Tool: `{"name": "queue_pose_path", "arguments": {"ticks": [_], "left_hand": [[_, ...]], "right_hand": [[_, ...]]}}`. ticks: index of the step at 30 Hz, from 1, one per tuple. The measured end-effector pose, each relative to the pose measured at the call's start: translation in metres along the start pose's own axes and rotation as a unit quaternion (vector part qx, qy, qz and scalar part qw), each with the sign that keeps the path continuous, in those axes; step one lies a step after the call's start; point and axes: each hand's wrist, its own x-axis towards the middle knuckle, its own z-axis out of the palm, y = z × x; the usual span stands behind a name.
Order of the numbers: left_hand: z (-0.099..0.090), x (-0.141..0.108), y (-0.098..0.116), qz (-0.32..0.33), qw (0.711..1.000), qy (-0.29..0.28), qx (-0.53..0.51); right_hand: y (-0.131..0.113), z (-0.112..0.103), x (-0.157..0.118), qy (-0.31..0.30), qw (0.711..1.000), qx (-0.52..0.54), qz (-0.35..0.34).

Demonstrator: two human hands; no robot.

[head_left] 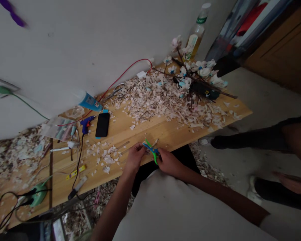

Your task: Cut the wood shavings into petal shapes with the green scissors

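Near the table's front edge, my right hand point(167, 160) is closed around a pair of green and blue scissors point(154, 151), the blades pointing up and to the left. My left hand point(136, 154) is beside the blade tips, thumb and fingers pinched on a small pale piece point(144, 143) whose kind is too small to make out. A narrow pale strip point(155, 142) shows just beyond the scissors. Pale flakes point(109, 156) lie scattered on the wood to the left of my left hand.
A heap of pale scraps point(150, 97) covers the table's back. Branches with white flowers point(188, 75) lie at right, near a bottle point(197, 33). At left are a phone point(102, 125), a blue glue gun point(86, 124) and a power strip point(38, 194). Another person's legs point(248, 137) stand at right.
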Motion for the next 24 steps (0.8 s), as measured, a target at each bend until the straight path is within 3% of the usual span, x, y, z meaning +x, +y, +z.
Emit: {"name": "queue_pose_path", "arguments": {"ticks": [8, 18, 24], "left_hand": [[0.003, -0.004, 0.003, 0.001, 0.999, -0.008, 0.034], [-0.008, -0.004, 0.007, -0.015, 0.992, -0.092, 0.083], [0.008, -0.006, 0.002, -0.029, 0.994, 0.013, -0.102]], "right_hand": [[0.003, -0.003, -0.002, 0.008, 1.0, 0.014, -0.011], [0.019, -0.001, 0.007, 0.019, 0.998, 0.05, 0.018], [0.017, 0.002, 0.001, 0.015, 0.989, 0.144, 0.039]]}}
